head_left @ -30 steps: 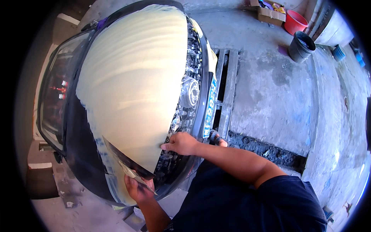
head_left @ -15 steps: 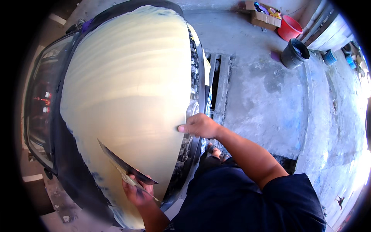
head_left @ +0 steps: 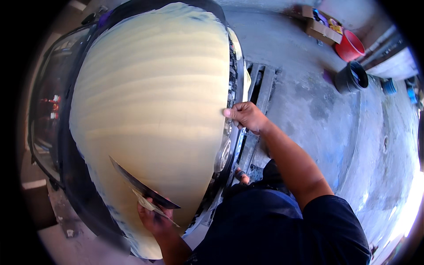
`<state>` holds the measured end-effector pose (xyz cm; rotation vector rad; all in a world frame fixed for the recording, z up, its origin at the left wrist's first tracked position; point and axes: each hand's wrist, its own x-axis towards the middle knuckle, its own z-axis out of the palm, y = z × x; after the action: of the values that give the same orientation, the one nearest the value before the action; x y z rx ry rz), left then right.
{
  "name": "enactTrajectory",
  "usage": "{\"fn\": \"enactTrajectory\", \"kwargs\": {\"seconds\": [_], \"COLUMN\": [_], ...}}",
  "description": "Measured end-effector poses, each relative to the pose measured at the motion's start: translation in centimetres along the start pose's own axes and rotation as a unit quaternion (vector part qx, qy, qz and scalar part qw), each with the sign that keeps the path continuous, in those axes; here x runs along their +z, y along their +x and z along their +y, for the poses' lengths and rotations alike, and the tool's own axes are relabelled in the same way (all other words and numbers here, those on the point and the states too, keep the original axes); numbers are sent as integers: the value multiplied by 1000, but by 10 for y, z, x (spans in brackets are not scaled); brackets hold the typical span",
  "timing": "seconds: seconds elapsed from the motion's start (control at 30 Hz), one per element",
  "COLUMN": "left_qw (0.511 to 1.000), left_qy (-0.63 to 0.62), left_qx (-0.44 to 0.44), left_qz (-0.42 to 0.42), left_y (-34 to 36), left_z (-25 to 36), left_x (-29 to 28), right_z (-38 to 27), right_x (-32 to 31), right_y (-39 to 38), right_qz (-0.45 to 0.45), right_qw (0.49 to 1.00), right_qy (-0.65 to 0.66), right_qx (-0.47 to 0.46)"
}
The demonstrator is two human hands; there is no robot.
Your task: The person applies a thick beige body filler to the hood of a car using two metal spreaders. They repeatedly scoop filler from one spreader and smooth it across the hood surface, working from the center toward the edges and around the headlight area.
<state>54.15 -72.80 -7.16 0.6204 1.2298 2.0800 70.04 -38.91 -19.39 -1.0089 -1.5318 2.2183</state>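
Note:
A car hood (head_left: pixel 154 88) is coated with a cream-yellow layer of filler, streaked in bands and thin at its borders. My left hand (head_left: pixel 155 217), low over the hood's near part, is closed on a wide putty spreader (head_left: pixel 137 181) with a long dark blade. Under that blade, in the same hand, is a second flat piece (head_left: pixel 148 204) smeared with cream filler. My right hand (head_left: pixel 248 115) is at the hood's front edge. Its thumb rests on the rim and its fingers curl below, closed round the edge; the fingertips are partly hidden.
Left of the hood is the windshield (head_left: pixel 53 106). A round headlamp (head_left: pixel 222 154) shows below the front edge, beside a slatted floor grate (head_left: pixel 264 90). Farther off stand a cardboard box (head_left: pixel 324 32), a red tub (head_left: pixel 350 46) and a black bucket (head_left: pixel 351 77).
My right hand has moved farther away along the hood's front edge, its thumb still on the rim. The view has shifted slightly. My left hand keeps its hold on the spreader.

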Motion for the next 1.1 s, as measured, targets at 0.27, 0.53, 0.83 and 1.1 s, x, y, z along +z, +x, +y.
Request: {"fn": "enactTrajectory", "kwargs": {"seconds": [0.27, 0.53, 0.83, 1.1], "left_qw": [977, 985, 984, 975], "left_qy": [0, 25, -27, -76], "left_qx": [2, 29, 7, -100], "left_qz": [213, 170, 178, 182], "left_y": [9, -1, 0, 10], "left_z": [-35, -54, -82, -118], "left_x": [115, 181, 208, 227], "right_z": [-56, -96, -38, -63], "right_x": [-67, -111, -58, -70], "right_y": [94, 167, 61, 5], "right_qz": [-69, -62, -206, -378], "right_qw": [997, 997, 962, 905], "right_qy": [17, 44, -172, 197], "right_qx": [-24, -26, 52, -14]}}
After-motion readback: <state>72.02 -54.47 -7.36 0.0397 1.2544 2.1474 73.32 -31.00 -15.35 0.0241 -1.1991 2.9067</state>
